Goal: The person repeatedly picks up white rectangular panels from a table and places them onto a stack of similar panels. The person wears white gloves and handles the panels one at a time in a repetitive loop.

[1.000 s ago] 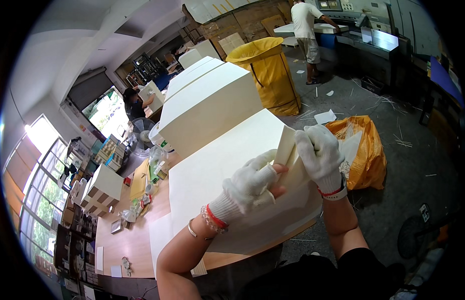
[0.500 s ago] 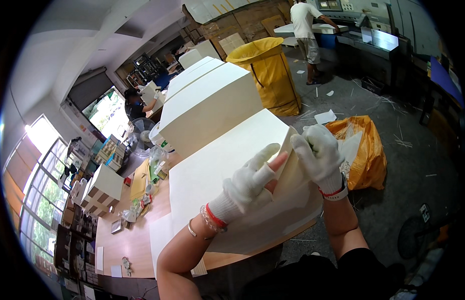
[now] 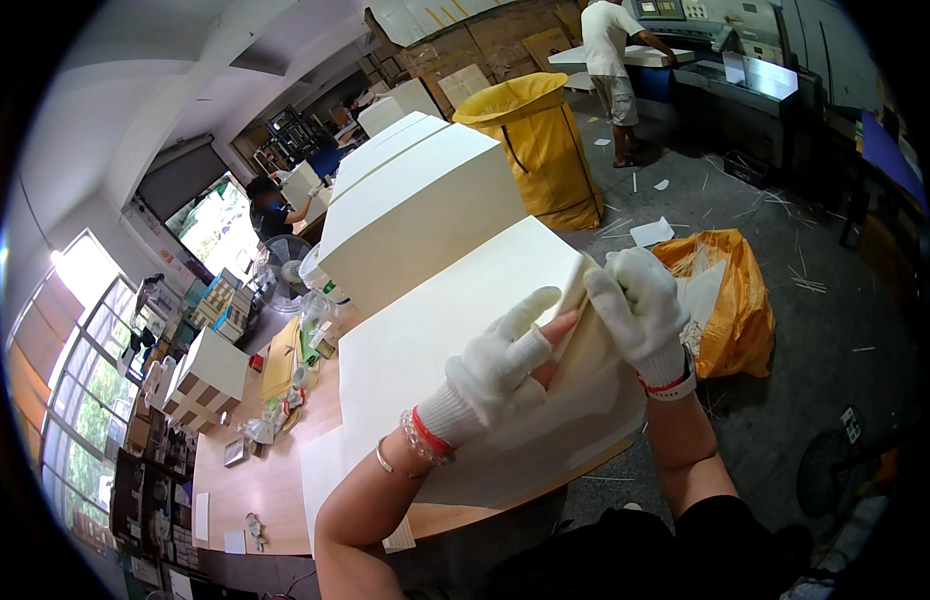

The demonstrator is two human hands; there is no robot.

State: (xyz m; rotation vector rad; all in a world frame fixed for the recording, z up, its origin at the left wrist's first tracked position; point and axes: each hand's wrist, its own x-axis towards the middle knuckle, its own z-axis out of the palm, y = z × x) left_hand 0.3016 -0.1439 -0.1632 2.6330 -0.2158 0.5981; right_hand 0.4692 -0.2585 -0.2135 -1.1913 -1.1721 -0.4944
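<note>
on the white paper stack point(image 3: 435, 310) near the right corner of the desk point(image 3: 260, 495), i see the edge newly lifted against my half-open left hand point(image 3: 500, 365); its layers seem parted. my right hand point(image 3: 640, 305) curls there; whether it pinches paper, i cannot tell.

Matt paper point(image 3: 435, 310); knitted gloves point(image 3: 490, 372)

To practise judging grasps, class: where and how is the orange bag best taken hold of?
Probably pinch the orange bag by its far rim, from above and the right: its mouth gapes upward, leaving that rim reachable, while the right hand covers part of its left side in view.
</note>
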